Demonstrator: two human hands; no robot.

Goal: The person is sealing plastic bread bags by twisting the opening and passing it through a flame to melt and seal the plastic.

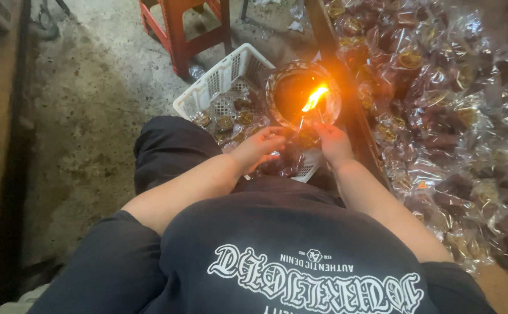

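I count two hands (259,148) (334,142), one flame (315,99), one white basket (222,78), one red stool (184,29), and wrapped sweets (440,104) beyond counting.

A small clear plastic packet (307,135) sits pinched between the two hands, its dark round contents hard to make out (the glare hides most of it). Its upper edge is held up toward the flame (315,99), which burns orange-yellow and leans to the right inside a round, dark, shiny-rimmed bowl (277,87). The bowl stands just beyond the packet, at the far right corner of a white slatted plastic basket (219,75) that holds more wrapped round pieces.
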